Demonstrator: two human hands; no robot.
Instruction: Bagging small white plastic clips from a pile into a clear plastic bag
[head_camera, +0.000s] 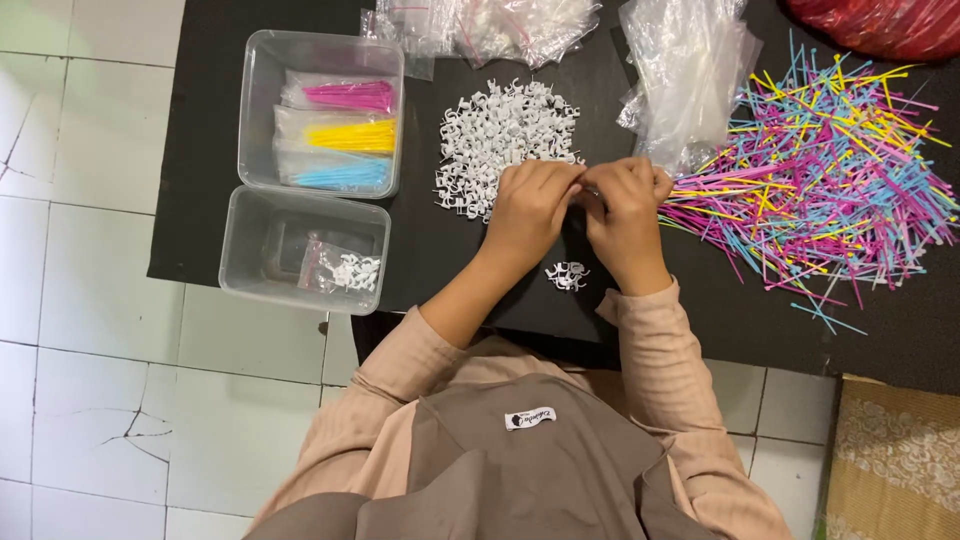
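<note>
My left hand (530, 205) and my right hand (625, 215) meet fingertip to fingertip over a black mat (200, 150). They pinch something small between them; what it is I cannot make out. Just beyond my left hand lies a heap of small white ring-shaped plastic pieces (505, 135). A small cluster of the same white pieces (567, 275) sits between my wrists. To the right of my right hand spreads a big pile of thin pink, yellow and blue plastic sticks (830, 160).
A clear tub (320, 112) at the left holds bags of pink, yellow and blue sticks. Below it, a second clear tub (300, 250) holds a small bag of white pieces. Clear plastic bags (690, 70) lie at the back. White floor tiles surround the mat.
</note>
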